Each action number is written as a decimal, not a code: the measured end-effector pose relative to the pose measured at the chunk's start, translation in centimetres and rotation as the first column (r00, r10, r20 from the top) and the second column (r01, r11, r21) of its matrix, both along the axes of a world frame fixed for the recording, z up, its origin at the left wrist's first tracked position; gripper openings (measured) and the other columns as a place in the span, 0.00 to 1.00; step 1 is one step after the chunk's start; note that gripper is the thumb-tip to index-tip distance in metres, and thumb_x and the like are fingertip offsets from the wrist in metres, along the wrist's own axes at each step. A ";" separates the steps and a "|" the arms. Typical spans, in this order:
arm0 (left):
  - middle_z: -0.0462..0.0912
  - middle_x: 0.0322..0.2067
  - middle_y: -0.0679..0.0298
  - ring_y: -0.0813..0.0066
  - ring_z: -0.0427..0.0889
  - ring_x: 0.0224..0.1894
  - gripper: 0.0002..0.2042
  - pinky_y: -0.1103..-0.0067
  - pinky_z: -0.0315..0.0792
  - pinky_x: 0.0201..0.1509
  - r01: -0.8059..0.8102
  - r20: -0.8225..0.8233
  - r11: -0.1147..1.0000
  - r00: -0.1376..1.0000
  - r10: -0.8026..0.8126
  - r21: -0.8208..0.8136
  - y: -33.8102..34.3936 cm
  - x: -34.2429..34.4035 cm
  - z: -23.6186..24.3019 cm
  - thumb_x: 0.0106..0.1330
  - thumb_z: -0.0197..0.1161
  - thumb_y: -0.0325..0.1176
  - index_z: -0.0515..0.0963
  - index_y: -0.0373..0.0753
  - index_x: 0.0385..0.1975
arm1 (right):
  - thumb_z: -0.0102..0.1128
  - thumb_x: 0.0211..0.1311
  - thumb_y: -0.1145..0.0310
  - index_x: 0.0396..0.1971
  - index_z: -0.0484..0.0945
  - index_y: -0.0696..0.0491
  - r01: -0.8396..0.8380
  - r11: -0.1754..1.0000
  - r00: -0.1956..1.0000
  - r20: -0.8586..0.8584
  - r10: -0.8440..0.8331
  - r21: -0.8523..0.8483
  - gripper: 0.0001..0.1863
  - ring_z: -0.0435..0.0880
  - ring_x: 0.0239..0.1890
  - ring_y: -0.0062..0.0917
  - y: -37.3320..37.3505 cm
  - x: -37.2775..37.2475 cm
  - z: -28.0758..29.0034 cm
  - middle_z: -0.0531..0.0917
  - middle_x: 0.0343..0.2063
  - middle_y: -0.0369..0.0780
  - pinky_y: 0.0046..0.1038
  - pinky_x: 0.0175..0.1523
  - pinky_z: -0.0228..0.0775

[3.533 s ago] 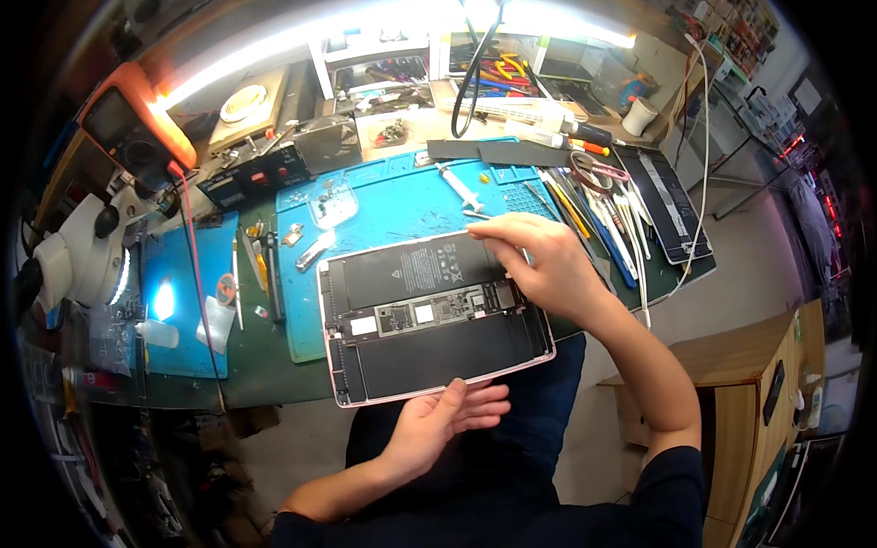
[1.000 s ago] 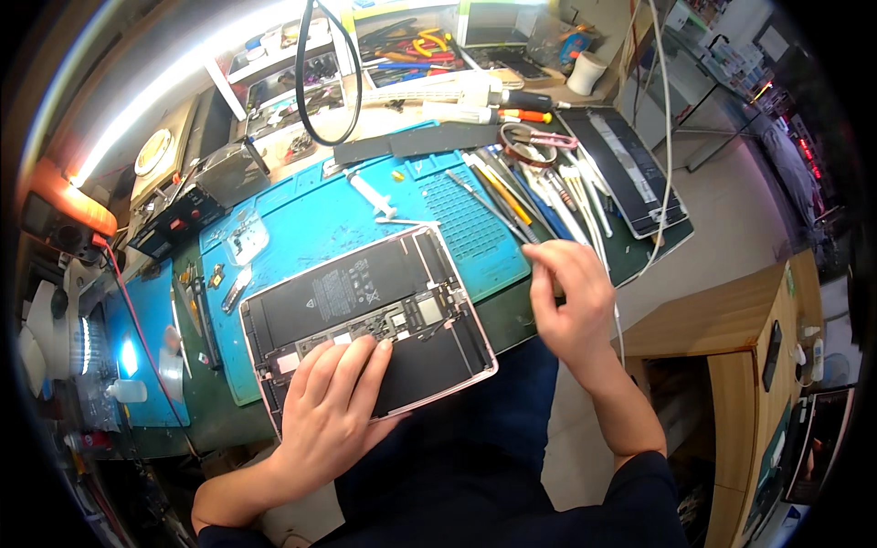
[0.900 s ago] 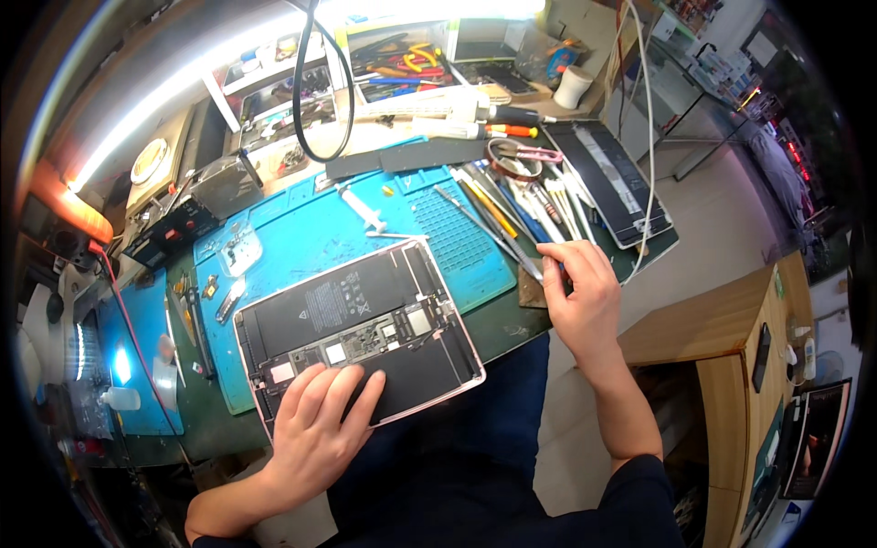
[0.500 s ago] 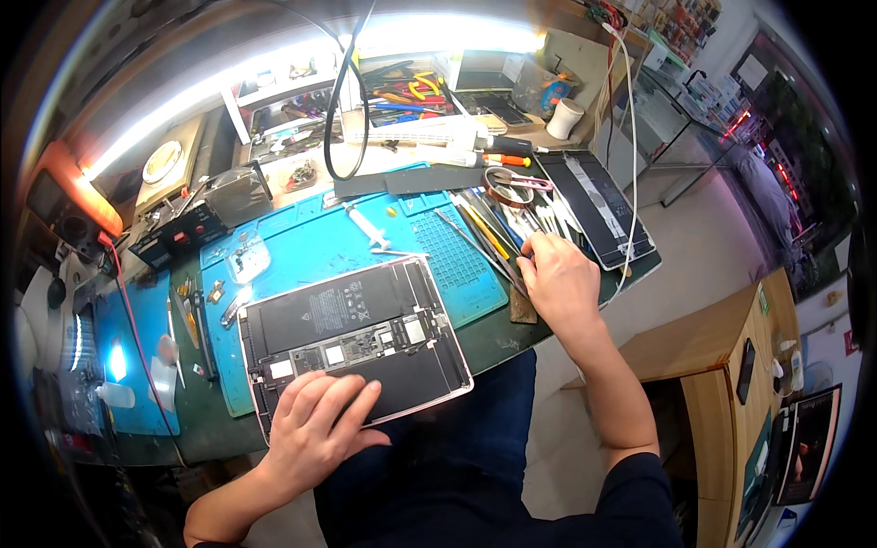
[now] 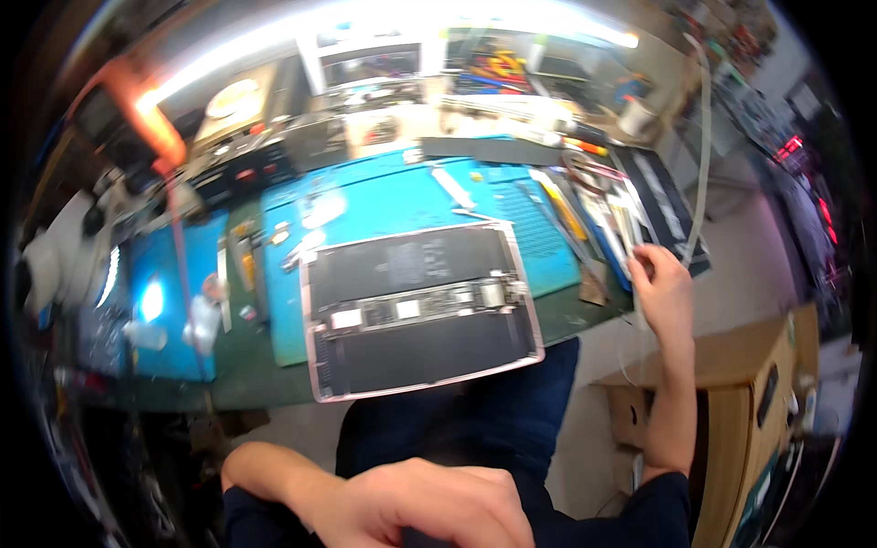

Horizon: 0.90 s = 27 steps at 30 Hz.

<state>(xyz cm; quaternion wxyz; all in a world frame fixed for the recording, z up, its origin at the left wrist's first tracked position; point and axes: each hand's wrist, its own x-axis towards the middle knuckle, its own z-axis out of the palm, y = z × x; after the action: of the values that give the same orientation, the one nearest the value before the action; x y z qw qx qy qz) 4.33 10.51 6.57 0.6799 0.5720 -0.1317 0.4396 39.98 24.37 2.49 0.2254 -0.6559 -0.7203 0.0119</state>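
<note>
An opened tablet (image 5: 420,356) with a pink rim lies on the bench's near edge. Black battery panels and a strip of circuit board with silver shields show inside. My right hand (image 5: 665,292) is at the bench's right edge, beside the tool pile. Its fingers are pinched on a thin pale stick-like tool (image 5: 639,310), blurred by motion. My left hand (image 5: 429,498) is close to the camera at the lower edge, off the tablet. Its fingers curl inward; whatever they hold is cut off by the frame.
Under the tablet is a blue work mat (image 5: 384,196). A white syringe (image 5: 451,188) lies on it. Tweezers and sticks (image 5: 562,210) are heaped right of the mat, next to a black panel (image 5: 653,187). A white cable (image 5: 703,155) hangs at right. A wooden cabinet (image 5: 722,365) stands nearby.
My left hand has left the tablet and come up close to the camera. My right hand has drawn away from the tool pile with a thin pale tool. The view has shifted.
</note>
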 end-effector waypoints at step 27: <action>0.86 0.45 0.50 0.45 0.84 0.51 0.10 0.55 0.78 0.53 -0.124 -0.137 -0.072 -0.966 -0.218 0.990 -11.7 -35.9 -9.2 0.78 0.61 0.38 0.83 0.38 0.45 | 0.57 0.79 0.75 0.60 0.83 0.56 -0.156 0.977 0.974 -0.145 0.177 0.146 0.15 0.89 0.48 0.30 0.0 -2.3 -0.2 0.88 0.50 0.43 0.31 0.46 0.82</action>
<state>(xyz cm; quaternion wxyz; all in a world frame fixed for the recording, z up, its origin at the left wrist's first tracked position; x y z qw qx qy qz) -31.57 -1.18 -2.60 0.1779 -0.2900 -0.9346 -0.1035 37.65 24.35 2.28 0.3231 -0.5735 -0.7520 0.0339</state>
